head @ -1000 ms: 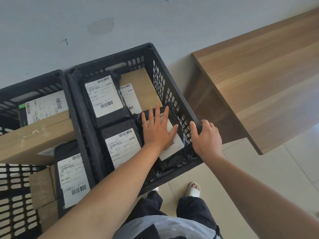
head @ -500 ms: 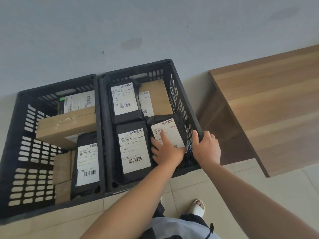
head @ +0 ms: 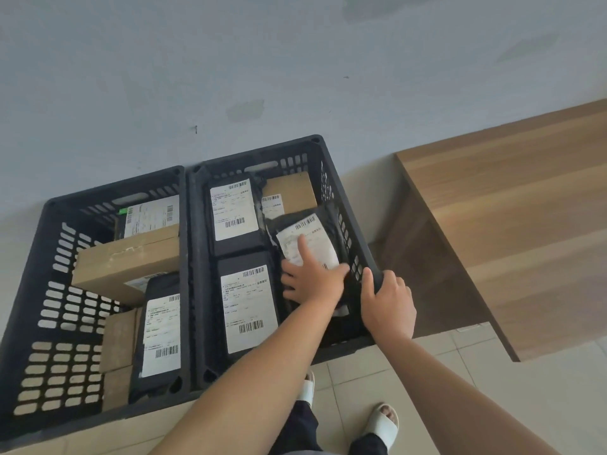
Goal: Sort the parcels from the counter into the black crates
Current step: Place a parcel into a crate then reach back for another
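Two black crates stand side by side on the floor, the left crate and the right crate. My left hand reaches into the right crate and holds a black parcel with a white label. Its index finger and thumb lie on the label and the other fingers are curled at the parcel's left edge. This parcel leans against the crate's right wall. My right hand grips the rim of the right crate at its near right corner.
The right crate also holds two black labelled parcels and a cardboard box. In the left crate lie a large cardboard box and a black parcel. A wooden counter stands to the right, against the wall.
My left hand has gone from lying flat on the black parcel to curled fingers with the index finger stretched out. The view has pulled back. My right hand stays on the rim.
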